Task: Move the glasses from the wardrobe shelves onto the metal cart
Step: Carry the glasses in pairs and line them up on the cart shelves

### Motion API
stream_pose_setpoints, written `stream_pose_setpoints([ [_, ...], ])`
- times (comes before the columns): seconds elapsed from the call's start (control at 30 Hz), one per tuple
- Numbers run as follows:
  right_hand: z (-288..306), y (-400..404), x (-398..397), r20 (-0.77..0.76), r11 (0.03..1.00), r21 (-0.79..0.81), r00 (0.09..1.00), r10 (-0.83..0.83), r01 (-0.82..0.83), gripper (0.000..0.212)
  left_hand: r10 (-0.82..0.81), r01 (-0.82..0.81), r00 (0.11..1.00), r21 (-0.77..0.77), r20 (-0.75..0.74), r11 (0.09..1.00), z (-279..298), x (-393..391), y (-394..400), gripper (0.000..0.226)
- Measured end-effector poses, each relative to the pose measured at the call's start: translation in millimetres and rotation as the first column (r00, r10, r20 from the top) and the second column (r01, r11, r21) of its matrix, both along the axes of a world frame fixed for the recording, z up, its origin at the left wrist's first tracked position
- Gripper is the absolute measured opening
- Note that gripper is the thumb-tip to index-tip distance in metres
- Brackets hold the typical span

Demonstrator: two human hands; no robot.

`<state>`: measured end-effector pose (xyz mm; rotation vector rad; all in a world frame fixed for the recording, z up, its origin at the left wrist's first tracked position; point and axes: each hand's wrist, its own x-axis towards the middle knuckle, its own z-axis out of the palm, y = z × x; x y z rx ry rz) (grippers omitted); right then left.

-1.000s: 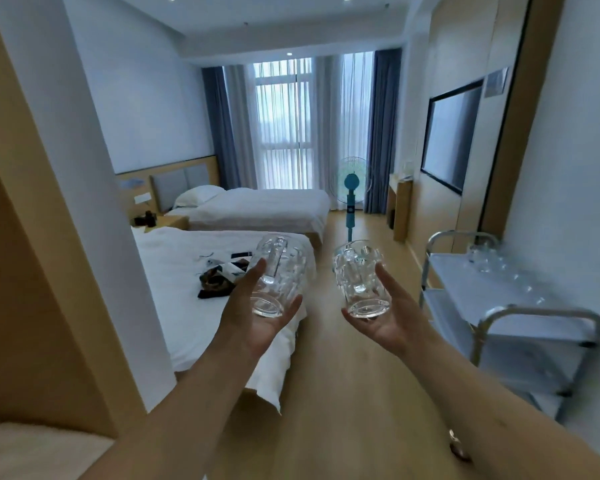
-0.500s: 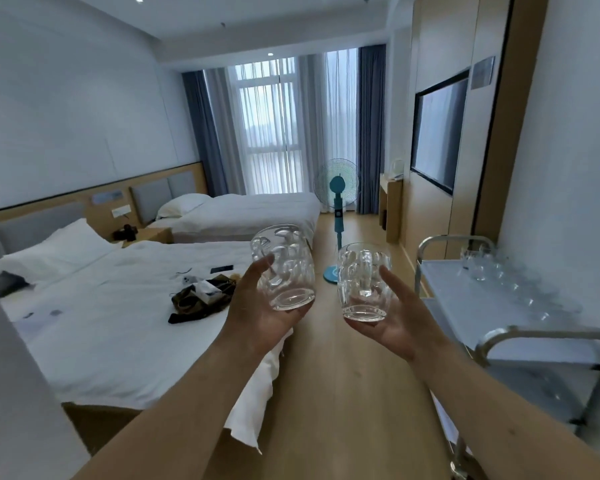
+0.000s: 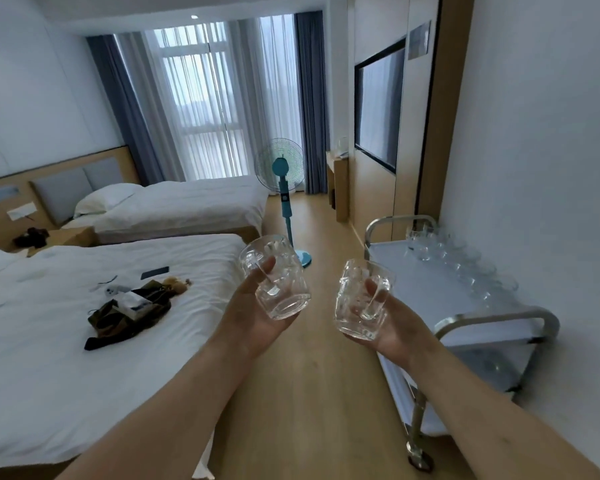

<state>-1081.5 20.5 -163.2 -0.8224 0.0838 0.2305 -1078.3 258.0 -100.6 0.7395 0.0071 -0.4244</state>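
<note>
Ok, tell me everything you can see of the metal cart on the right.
The metal cart stands on the wooden floor against the right wall. It looks like brushed steel, with tubular handle rails curving up at the near and far ends, a flat top shelf and a lower shelf beneath, and a caster at the near left leg. A row of clear glasses lines the wall side of the top shelf; the rest of that shelf is bare. Neither hand touches it.
</note>
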Motion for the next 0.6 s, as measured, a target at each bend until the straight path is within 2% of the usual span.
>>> stream_pose_setpoints([
  [0.1, -2.3, -8.4, 17.6, -0.011, 0.997, -0.043, 0.998, -0.062, 0.061, 0.102, 0.008, -0.005, 1.0, 0.112, -0.027, 0.994, -7.2, 31.6, -15.7, 0.071],
  [0.17, -2.1, -12.9, 30.3, -0.003, 0.995, -0.044, 0.996, -0.093, 0.093, 0.093, -0.005, 0.01, 1.0, 0.18, -0.029, 0.984, -11.0, 55.7, -26.0, 0.07],
  [0.23, -2.7, -17.2, 43.7, 0.043, 0.994, -0.019, 0.993, -0.108, 0.109, 0.083, -0.033, 0.038, 0.999, 0.205, -0.029, 0.978, -14.2, 82.0, -35.4, 0.061],
  [0.33, -1.9, -22.5, 70.4, 0.133, 0.989, -0.026, 0.981, -0.138, 0.143, 0.079, -0.134, 0.14, 0.99, 0.193, -0.048, 0.971, -16.0, 121.8, -47.2, 0.041],
  [0.5, -4.8, -27.9, 124.9, 0.135, 0.971, -0.076, 0.968, -0.213, 0.225, 0.096, -0.259, 0.266, 0.964, 0.225, -0.062, 0.937, -30.3, 195.8, -53.0, 0.053],
  [0.6, -7.6, -26.4, 152.9, 0.116, 0.965, -0.048, 0.961, -0.251, 0.258, 0.07, -0.371, 0.378, 0.926, 0.169, -0.076, 0.91, -43.7, 242.8, -54.4, 0.055],
])
